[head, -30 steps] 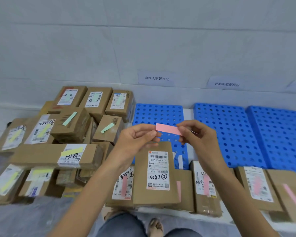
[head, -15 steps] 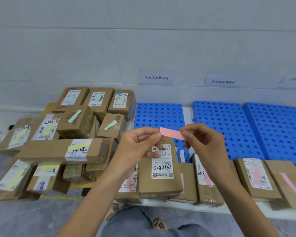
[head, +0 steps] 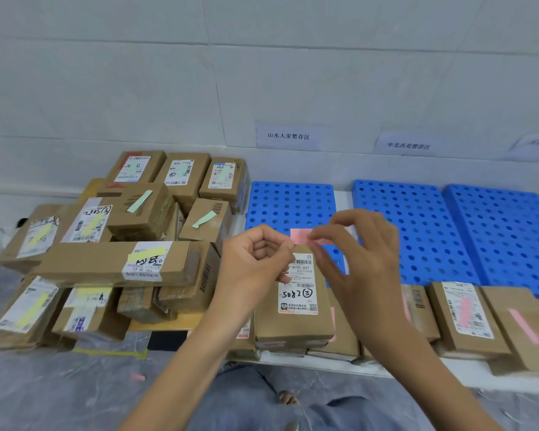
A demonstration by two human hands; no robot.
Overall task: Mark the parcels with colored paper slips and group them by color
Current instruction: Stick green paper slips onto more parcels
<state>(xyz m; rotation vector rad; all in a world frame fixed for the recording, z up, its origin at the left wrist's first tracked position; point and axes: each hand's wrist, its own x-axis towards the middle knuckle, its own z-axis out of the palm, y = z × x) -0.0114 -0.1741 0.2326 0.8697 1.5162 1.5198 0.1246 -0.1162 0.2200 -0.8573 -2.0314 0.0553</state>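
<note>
Pinching pink slip (head: pixel 300 236), left hand (head: pixel 255 265)

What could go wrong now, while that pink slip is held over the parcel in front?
1. The pink slip is only pinched at its ends by the left hand and right hand. It might flutter down, like the pink scrap lying on the floor.
2. Stuck on carelessly, it could hide print on the label of the front parcel, making it harder to read.
</note>
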